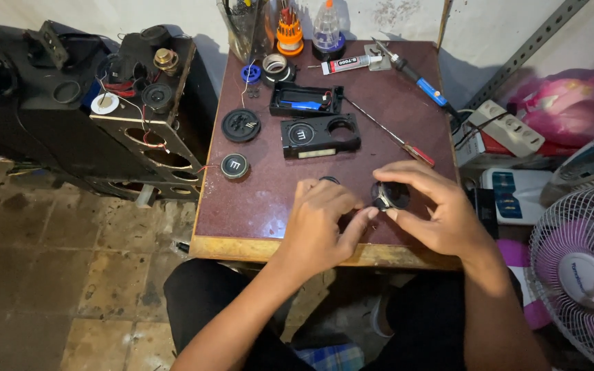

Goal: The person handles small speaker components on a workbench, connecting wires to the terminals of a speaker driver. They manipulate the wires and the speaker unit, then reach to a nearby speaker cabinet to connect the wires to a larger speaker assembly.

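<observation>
Black round speaker part point(391, 196) sits pinched between my right hand point(429, 209) and left hand point(324, 216) fingertips, over the near table point(256, 206) edge. I should turn it slowly, fingers low. Beyond the grip lies a black casing point(320, 135).

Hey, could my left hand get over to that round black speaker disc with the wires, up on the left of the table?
Probably yes. The left hand is at the small round speaker part with the right hand, but only bare tabletop lies between it and the round black speaker disc.
</observation>
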